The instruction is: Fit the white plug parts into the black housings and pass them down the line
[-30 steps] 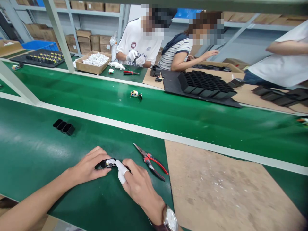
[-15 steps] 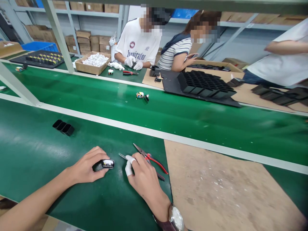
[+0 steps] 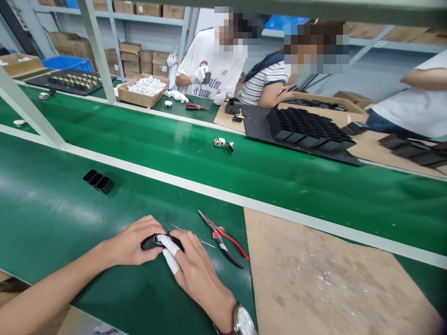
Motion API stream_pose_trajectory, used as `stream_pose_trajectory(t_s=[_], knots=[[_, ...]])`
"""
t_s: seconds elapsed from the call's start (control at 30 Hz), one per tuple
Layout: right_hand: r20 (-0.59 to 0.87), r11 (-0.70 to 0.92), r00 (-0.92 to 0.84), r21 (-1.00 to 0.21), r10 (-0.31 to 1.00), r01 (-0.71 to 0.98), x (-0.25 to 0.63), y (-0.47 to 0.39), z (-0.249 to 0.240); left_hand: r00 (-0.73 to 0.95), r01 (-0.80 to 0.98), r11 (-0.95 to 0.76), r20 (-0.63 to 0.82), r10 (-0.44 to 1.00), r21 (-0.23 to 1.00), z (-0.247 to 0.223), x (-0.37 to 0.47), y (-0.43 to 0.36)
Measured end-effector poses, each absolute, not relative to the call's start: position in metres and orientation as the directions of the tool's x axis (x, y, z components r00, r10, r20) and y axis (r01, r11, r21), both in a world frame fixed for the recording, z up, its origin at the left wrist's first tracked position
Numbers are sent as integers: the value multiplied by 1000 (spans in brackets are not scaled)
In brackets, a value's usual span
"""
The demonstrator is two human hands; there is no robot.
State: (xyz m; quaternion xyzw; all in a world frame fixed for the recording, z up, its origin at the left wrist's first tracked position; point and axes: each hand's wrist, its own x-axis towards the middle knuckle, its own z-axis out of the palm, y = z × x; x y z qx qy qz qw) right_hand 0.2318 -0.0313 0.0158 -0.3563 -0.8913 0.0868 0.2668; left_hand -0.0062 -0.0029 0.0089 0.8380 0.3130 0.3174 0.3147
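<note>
The right hand [image 3: 196, 263] hid part of the black case [image 3: 149, 242], whose contents were too small to identify. The bottom edge cut off the watch [image 3: 244, 320]; the right edge cropped a white-shirted person [image 3: 415, 109].

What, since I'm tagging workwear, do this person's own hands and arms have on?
The right hand wears white covers on two fingers, and its wrist a round, silver-toned watch with a dark strap. The left hand shows no glove; neither arm shows a sleeve.
</note>
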Motion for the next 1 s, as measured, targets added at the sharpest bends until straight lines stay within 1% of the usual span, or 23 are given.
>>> stream_pose_trajectory(t_s=[0.07,0.17,0.27,0.37,0.53,0.63,0.7,0.77,0.87,0.93,0.97,1.0], knots=[[412,727,-600,-349,685,591,231,-31,14,600,320,-607,340,724,728,9,-5,-3],[497,736,-546,-388,674,555,232,-31,12,590,325,-593,331,736,737,11,-5,-3],[551,747,-515,-384,657,542,233,-31,11,586,321,-588,332,739,743,11,-4,-3],[531,736,-517,-399,672,547,233,-31,10,584,308,-602,352,731,737,10,-5,-3],[503,671,-445,-524,741,524,232,-31,6,579,316,-612,364,730,725,8,-5,-2],[489,674,-465,-536,738,508,231,-32,6,580,308,-611,366,728,729,7,-6,-2],[476,678,-483,-537,735,502,231,-32,8,594,320,-596,334,732,737,8,-7,-3],[475,679,-486,-537,733,500,233,-31,9,605,370,-559,265,751,742,8,-8,-4],[513,678,-445,-520,734,519,239,-26,7,596,412,-502,192,780,760,9,-9,-6],[546,665,-402,-470,736,580,243,-21,4,544,362,-436,193,817,824,11,-9,-6],[552,653,-391,-427,736,626,244,-18,2,496,305,-362,177,850,881,12,-8,-5],[550,637,-391,-377,738,672,246,-16,0,440,222,-253,135,888,942,13,-8,-4]])
